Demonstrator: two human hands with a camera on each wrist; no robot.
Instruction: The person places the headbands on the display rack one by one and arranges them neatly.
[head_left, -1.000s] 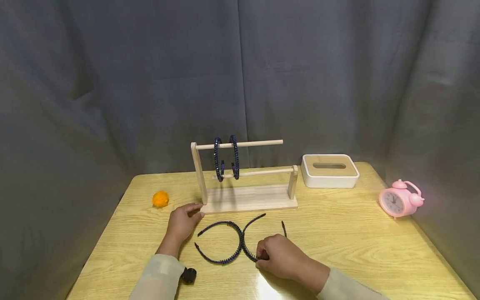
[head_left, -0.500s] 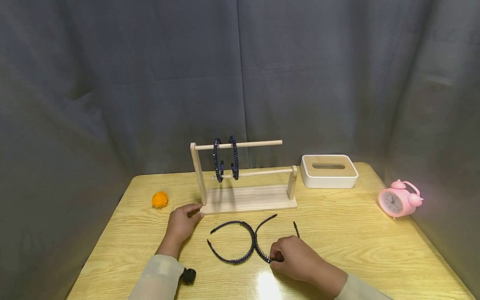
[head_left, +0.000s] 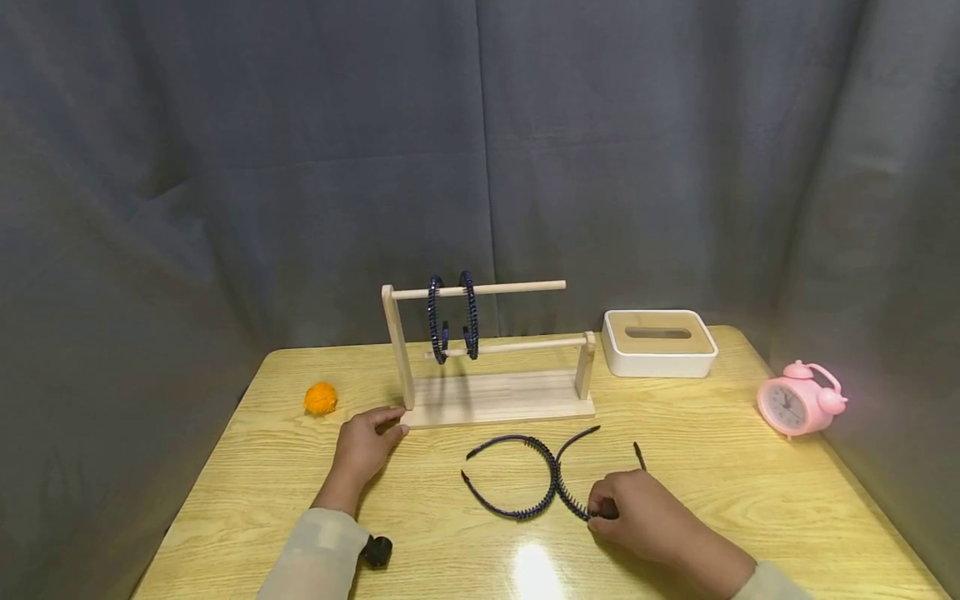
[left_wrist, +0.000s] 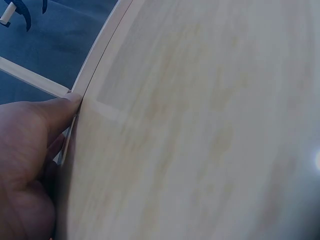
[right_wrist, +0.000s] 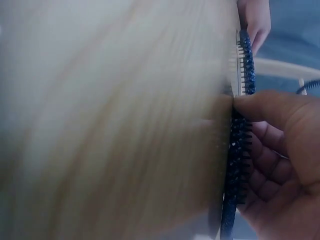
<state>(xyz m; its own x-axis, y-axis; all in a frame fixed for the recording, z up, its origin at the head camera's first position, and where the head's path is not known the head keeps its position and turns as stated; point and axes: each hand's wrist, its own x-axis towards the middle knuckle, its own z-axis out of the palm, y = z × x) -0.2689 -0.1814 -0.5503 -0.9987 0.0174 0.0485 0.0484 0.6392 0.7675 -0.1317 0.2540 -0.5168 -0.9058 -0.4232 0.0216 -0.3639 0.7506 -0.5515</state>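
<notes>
Currently 2 hairbands [head_left: 471, 321] up on rack [head_left: 517, 287]; 2 loose bands [head_left: 522, 514] not hung, on tbl [head_left: 232, 517], rack's 5 o'clk. R hand [head_left: 637, 512] pinches one; L hand [head_left: 362, 450] grips base [head_left: 502, 398], 8 o'clk.

The head view is evenly lit and fairly sharp: white glare spots the near bench [head_left: 465, 562], a soft shadow crosses the rack [head_left: 517, 396], and the curtain [head_left: 375, 183] looks dim. Both wrist views are hazy and bluish, wood grain smeared, the left one's lower right corner dark.
</notes>
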